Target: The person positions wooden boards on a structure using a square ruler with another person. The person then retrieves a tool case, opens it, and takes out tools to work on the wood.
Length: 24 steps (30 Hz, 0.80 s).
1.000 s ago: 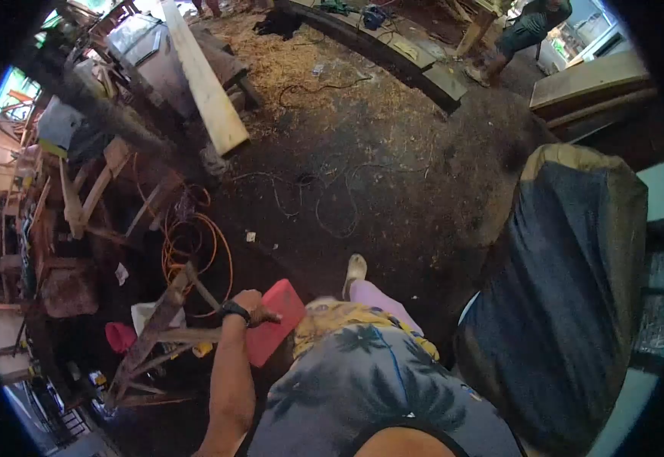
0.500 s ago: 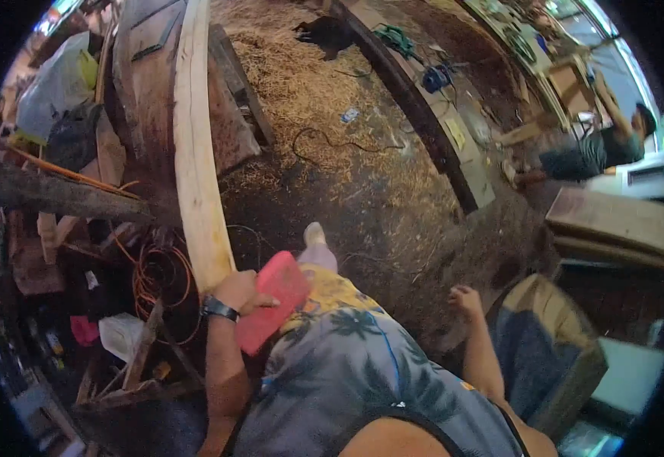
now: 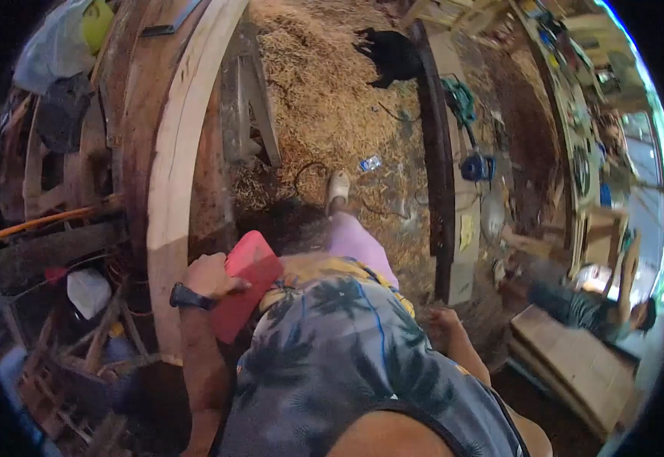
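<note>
My left hand [image 3: 209, 276], with a dark watch on its wrist, is closed around a flat pinkish-red rectangular object [image 3: 250, 286]. I cannot tell its exact kind. It is held tilted beside my waist, close to a long pale wooden beam [image 3: 178, 145] that runs along my left. Low on my right side hangs my right hand [image 3: 446, 320], its fingers loosely curled and a little apart. Nothing shows in it.
Wood shavings [image 3: 309, 84] cover the floor ahead, where a black animal [image 3: 393, 57] lies beside a dark beam [image 3: 437, 152]. A blue power tool [image 3: 477, 167] and a green tool [image 3: 460, 100] sit right of it. A person [image 3: 583, 305] works at far right, behind stacked boards [image 3: 568, 362].
I have stepped forward and my view has turned right. The long beam and floor have shifted in view. The pinkish-red object stays in my left hand; my right hand has swung closer to my body.
</note>
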Available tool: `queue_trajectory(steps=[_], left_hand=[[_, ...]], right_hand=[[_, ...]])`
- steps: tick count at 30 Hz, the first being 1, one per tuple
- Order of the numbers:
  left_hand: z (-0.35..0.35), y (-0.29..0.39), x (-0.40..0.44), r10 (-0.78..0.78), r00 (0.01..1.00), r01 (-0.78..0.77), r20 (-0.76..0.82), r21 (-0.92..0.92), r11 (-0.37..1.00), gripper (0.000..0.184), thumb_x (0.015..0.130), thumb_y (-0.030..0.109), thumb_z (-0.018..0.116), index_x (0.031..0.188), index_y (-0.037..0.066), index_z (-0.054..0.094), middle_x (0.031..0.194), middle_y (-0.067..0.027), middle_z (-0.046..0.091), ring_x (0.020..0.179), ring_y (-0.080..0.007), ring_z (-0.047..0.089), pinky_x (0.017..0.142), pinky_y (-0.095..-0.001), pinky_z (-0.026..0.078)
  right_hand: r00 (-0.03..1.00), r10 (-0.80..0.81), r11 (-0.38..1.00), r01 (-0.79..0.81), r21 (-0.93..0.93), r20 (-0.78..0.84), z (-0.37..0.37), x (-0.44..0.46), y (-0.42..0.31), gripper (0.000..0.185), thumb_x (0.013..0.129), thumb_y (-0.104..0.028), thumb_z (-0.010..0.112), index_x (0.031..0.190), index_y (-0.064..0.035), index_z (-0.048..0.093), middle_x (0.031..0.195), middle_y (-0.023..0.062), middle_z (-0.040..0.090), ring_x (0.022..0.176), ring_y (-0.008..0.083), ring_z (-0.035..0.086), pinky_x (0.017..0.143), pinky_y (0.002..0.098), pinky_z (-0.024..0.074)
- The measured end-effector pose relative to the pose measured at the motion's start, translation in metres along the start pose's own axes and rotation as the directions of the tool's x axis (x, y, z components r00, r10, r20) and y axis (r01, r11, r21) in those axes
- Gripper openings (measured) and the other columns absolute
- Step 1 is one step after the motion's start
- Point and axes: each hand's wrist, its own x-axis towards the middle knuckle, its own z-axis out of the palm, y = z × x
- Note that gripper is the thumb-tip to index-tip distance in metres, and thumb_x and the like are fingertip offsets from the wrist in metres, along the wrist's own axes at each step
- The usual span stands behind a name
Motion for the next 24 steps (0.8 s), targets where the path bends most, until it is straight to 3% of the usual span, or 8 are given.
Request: queue_trajectory(steps=[5, 7, 11, 13, 18, 21, 24], left_hand=[[-0.053, 0.055, 0.035, -0.188, 0.98, 0.196, 0.061, -0.196, 0.961, 0.074, 0.066, 0.057, 0.084, 0.104, -0.003, 0.067, 0.104, -0.0263, 0.069, 0.099, -0.04, 0.068, 0.087, -0.0471, 0.054], [-0.069, 0.063, 0.041, -0.196, 0.979, 0.201, 0.049, -0.292, 0.935, 0.073, 0.065, 0.056, 0.084, 0.105, -0.003, 0.066, 0.104, -0.0263, 0.069, 0.099, -0.0403, 0.068, 0.087, -0.0471, 0.054], [-0.114, 0.084, 0.059, -0.254, 0.966, 0.252, 0.047, -0.394, 0.884, 0.073, 0.066, 0.056, 0.085, 0.104, -0.004, 0.066, 0.101, -0.025, 0.07, 0.093, -0.0382, 0.069, 0.082, -0.0473, 0.055], [-0.123, 0.086, 0.081, -0.29, 0.955, 0.292, 0.065, -0.382, 0.877, 0.074, 0.065, 0.058, 0.084, 0.103, -0.003, 0.066, 0.103, -0.026, 0.069, 0.098, -0.0405, 0.067, 0.085, -0.0485, 0.054], [-0.169, 0.084, 0.141, -0.279, 0.948, 0.318, 0.154, -0.401, 0.859, 0.076, 0.064, 0.061, 0.082, 0.104, -0.002, 0.066, 0.103, -0.0274, 0.069, 0.1, -0.0432, 0.066, 0.086, -0.0504, 0.052], [-0.183, 0.078, 0.171, -0.273, 0.947, 0.322, 0.171, -0.47, 0.822, 0.075, 0.065, 0.061, 0.081, 0.104, -0.001, 0.066, 0.103, -0.0275, 0.069, 0.1, -0.0436, 0.065, 0.086, -0.0509, 0.052], [-0.2, 0.078, 0.192, -0.302, 0.933, 0.36, 0.195, -0.522, 0.774, 0.073, 0.065, 0.059, 0.081, 0.103, -0.001, 0.066, 0.102, -0.0281, 0.068, 0.1, -0.0435, 0.065, 0.086, -0.0512, 0.052]], right_hand=[[0.985, -0.115, 0.992, 0.108, -0.057, -0.128, -0.132, 0.038, -0.23, 0.042, 0.093, -0.022, 0.068, 0.128, 0.001, 0.06, 0.101, 0.0117, 0.07, 0.079, 0.0212, 0.068, 0.066, 0.0354, 0.0547], [0.962, -0.21, 0.977, 0.202, -0.067, -0.175, -0.169, 0.033, -0.337, 0.045, 0.094, -0.021, 0.067, 0.132, 0.0013, 0.058, 0.101, 0.011, 0.07, 0.08, 0.0204, 0.068, 0.067, 0.036, 0.0544], [0.884, -0.45, 0.885, 0.423, -0.196, -0.126, -0.218, 0.032, -0.522, 0.046, 0.095, -0.022, 0.066, 0.131, 0.0056, 0.057, 0.106, 0.0142, 0.069, 0.085, 0.0192, 0.065, 0.071, 0.0349, 0.0523], [0.839, -0.534, 0.838, 0.509, -0.196, -0.105, -0.225, 0.049, -0.595, 0.047, 0.095, -0.022, 0.066, 0.131, 0.0058, 0.056, 0.108, 0.0148, 0.069, 0.085, 0.0184, 0.064, 0.069, 0.0348, 0.0525], [0.852, -0.523, 0.793, 0.487, -0.365, 0.002, -0.205, 0.059, -0.706, 0.05, 0.094, -0.024, 0.067, 0.132, 0.007, 0.055, 0.103, 0.0143, 0.068, 0.074, 0.016, 0.064, 0.062, 0.0338, 0.0519], [0.915, -0.395, 0.794, 0.384, -0.471, 0.081, -0.195, 0.067, -0.739, 0.053, 0.093, -0.024, 0.069, 0.132, 0.0084, 0.055, 0.101, 0.0133, 0.067, 0.071, 0.016, 0.064, 0.062, 0.033, 0.0517], [0.95, -0.292, 0.753, 0.301, -0.586, 0.113, -0.185, 0.065, -0.764, 0.056, 0.092, -0.024, 0.069, 0.133, 0.0102, 0.053, 0.111, 0.0169, 0.068, 0.08, 0.0192, 0.069, 0.07, 0.0324, 0.0538]])
